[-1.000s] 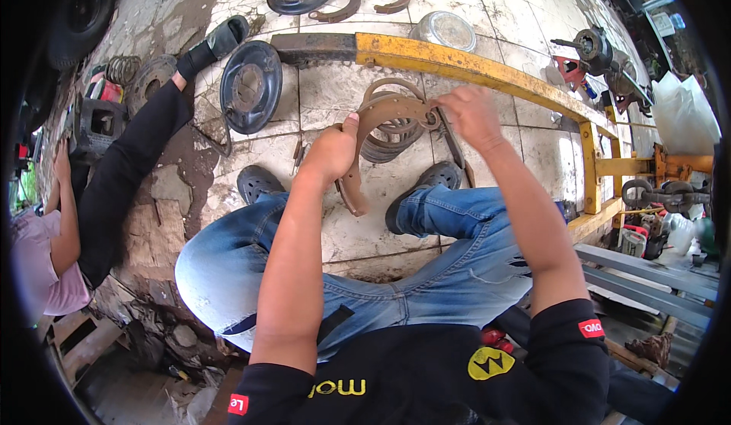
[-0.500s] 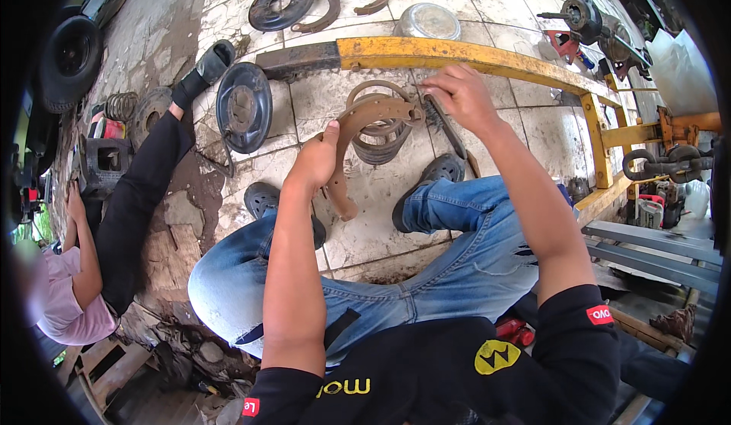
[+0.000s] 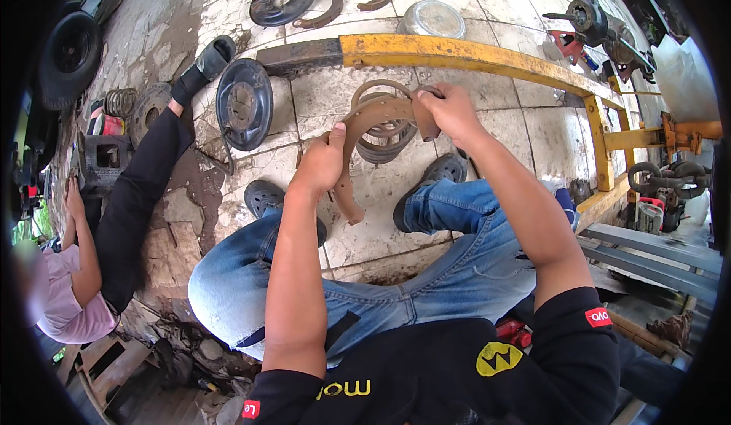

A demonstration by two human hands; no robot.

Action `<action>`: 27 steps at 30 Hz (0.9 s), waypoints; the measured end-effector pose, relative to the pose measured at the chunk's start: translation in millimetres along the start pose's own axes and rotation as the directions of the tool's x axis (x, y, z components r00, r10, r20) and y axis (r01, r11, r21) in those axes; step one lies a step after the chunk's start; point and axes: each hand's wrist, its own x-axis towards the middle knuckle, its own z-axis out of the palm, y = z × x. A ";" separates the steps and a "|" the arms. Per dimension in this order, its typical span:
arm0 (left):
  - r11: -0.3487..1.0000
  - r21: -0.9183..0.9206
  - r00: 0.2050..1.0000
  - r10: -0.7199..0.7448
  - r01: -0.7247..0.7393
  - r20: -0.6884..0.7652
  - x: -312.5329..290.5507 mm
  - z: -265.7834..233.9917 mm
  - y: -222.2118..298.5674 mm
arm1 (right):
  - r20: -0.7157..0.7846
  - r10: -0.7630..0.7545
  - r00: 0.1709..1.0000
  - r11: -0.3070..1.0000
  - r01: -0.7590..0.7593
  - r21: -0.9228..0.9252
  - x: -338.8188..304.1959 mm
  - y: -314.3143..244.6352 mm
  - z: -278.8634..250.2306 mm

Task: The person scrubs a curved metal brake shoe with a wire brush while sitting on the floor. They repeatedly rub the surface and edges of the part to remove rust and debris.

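Observation:
A rusty, curved brake shoe (image 3: 378,111) is held up in front of me, its arc bulging away from me. Closed round its left side is my left hand (image 3: 321,159), the thumb on top. My right hand (image 3: 451,111) grips the right end, with thumb and fingers pinched over a broad, flat brown part. Beneath the shoe, a large coil spring (image 3: 378,153) rests on the tiles, partly covered by it. Close to the spring is my right shoe (image 3: 444,168). Whatever lies under my right hand is mostly hidden.
A yellow steel beam (image 3: 457,50) crosses beyond my hands. Black backing plates (image 3: 244,105) (image 3: 282,1), loose brake shoes (image 3: 323,10) and a round metal cover (image 3: 433,20) lie on the floor. Another person (image 3: 80,280) sits at left, a leg stretched toward the plates.
My right hand has moved from just beyond the shoe's right end onto it and gripped it. The shoe has turned slightly. A dark brush beside that hand is now mostly hidden.

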 end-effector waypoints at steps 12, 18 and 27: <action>0.999 0.036 1.000 -0.002 0.001 0.011 -1.2 -6.4 0.3 | -0.304 -0.207 0.930 0.937 0.099 -0.335 49.1 -12.6 -3.1; 0.999 0.049 1.000 -0.018 0.017 0.024 -2.9 -3.5 6.3 | -0.165 -0.261 0.951 0.936 0.207 -0.286 3.7 -1.3 8.3; 0.998 0.053 0.999 -0.038 0.037 0.009 -4.9 -5.6 10.0 | -0.217 -0.208 0.954 0.946 0.140 -0.293 17.6 -15.3 -2.6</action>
